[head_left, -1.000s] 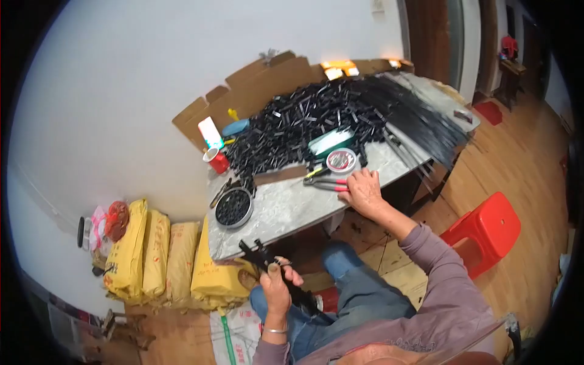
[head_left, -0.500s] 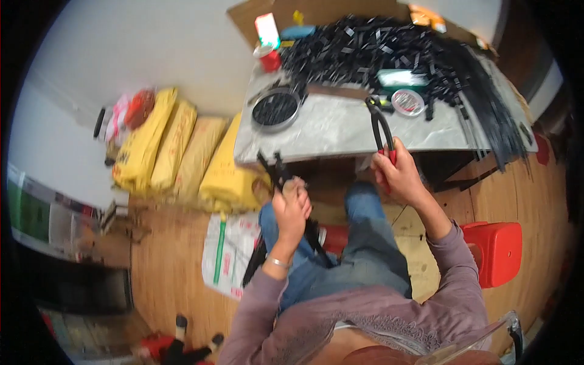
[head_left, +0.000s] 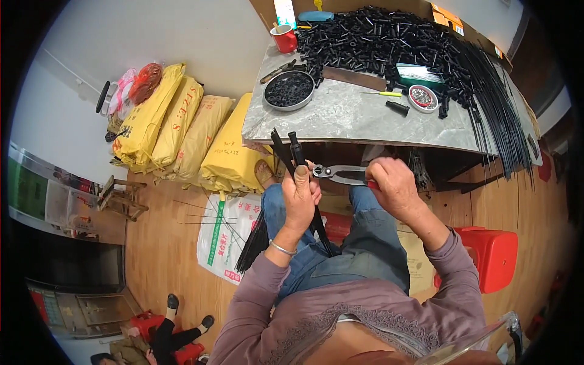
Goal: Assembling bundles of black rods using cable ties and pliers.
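My left hand (head_left: pixel 298 199) is closed around a bundle of thin black rods (head_left: pixel 321 232), which runs down between my knees. A black tubular fitting (head_left: pixel 296 148) with a wider collar stands up from the same grip, beside the rods' upper ends. My right hand (head_left: pixel 394 188) is closed on the red handles of a pair of pincers (head_left: pixel 348 174), held level above my lap. The pincers' metal jaws touch or nearly touch the left hand's fingertips; what lies between them is too small to tell.
A grey marbled table (head_left: pixel 353 121) carries a heap of black fittings (head_left: pixel 377 45), long black rods (head_left: pixel 502 115), a bowl (head_left: pixel 267 102) of black rings, a small dish (head_left: pixel 424 108), a yellow-handled tool (head_left: pixel 389 93) and a red mug (head_left: pixel 284 40). Yellow sacks (head_left: pixel 164 131) stand left; a red stool (head_left: pixel 500 261) right.
My right hand has lowered the pincers from upright near the table edge and turned them level, jaws toward my left hand. My left hand keeps the bundle. The view has shifted slightly.
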Action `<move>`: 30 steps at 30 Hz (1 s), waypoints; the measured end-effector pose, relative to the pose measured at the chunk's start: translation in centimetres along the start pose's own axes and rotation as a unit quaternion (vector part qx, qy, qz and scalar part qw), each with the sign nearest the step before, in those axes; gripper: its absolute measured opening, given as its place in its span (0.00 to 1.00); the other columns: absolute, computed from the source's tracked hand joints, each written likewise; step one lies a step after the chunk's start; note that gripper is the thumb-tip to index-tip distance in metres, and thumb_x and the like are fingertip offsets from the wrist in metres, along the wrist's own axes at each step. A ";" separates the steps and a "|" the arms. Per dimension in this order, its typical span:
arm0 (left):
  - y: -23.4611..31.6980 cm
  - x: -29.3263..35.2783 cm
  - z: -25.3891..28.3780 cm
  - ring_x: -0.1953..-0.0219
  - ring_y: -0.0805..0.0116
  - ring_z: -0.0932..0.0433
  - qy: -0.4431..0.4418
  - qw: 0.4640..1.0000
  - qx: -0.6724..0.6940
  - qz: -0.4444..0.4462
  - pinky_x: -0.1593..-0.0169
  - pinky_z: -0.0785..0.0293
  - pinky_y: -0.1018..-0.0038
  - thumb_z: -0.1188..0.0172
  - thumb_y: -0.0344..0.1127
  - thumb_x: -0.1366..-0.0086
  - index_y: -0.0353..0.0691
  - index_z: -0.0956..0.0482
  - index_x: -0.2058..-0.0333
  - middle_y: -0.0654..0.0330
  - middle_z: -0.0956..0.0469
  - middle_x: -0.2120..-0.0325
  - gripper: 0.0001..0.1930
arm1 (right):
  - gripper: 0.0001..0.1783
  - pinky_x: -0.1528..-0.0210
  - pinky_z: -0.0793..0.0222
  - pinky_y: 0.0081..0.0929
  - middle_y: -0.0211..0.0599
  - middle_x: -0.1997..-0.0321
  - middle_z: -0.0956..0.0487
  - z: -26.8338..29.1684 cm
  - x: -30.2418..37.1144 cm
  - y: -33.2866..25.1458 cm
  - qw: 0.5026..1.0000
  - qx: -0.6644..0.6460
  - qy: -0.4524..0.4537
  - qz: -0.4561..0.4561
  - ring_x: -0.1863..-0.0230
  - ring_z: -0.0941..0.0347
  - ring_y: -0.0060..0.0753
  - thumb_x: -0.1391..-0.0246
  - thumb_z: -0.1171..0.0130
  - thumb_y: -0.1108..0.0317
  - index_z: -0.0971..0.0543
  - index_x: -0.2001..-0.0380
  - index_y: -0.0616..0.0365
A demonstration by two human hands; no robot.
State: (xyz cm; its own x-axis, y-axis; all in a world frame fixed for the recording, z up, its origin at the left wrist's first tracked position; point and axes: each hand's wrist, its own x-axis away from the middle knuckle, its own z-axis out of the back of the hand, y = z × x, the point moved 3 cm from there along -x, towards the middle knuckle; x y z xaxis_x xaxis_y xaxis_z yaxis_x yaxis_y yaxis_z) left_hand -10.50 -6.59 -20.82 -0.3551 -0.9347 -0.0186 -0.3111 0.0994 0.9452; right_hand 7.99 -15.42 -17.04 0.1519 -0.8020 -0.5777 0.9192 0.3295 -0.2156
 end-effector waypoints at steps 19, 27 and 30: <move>0.2 0.2 -0.4 0.88 0.79 0.39 -0.037 0.997 -0.061 -0.011 0.84 0.42 0.81 0.57 0.64 0.34 0.36 0.30 0.67 0.68 0.39 0.87 0.30 | 0.12 0.83 0.34 0.19 0.35 0.79 0.28 -1.6 5.0 -2.3 0.375 -0.789 -0.331 -0.358 0.86 0.32 0.24 0.40 0.47 0.62 0.30 0.65 0.62; 0.4 0.1 0.0 0.88 0.82 0.40 -0.037 0.998 -0.055 -0.011 0.85 0.45 0.84 0.56 0.65 0.36 0.36 0.29 0.68 0.69 0.40 0.89 0.31 | 0.16 0.78 0.30 0.23 0.42 0.75 0.23 1.5 2.3 -1.5 0.596 -0.629 -0.326 -0.377 0.80 0.26 0.27 0.36 0.52 0.60 0.29 0.58 0.64; 0.7 0.3 -0.6 0.89 0.83 0.41 -0.052 0.998 -0.040 -0.007 0.86 0.45 0.83 0.55 0.66 0.36 0.37 0.29 0.68 0.69 0.39 0.89 0.31 | 0.14 0.87 0.37 0.21 0.33 0.83 0.30 -2.6 6.5 -2.5 0.308 -0.815 -0.306 -0.384 0.89 0.34 0.25 0.41 0.46 0.60 0.32 0.66 0.61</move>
State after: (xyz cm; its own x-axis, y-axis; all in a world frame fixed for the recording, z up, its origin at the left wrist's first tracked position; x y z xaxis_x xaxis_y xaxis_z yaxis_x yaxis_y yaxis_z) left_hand -10.27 -7.01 -19.94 -0.4414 -0.8951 -0.0622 -0.2465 0.0544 0.9676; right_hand 5.74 -20.21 -22.29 0.6152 -0.7346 0.2861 -0.5572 -0.6619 -0.5014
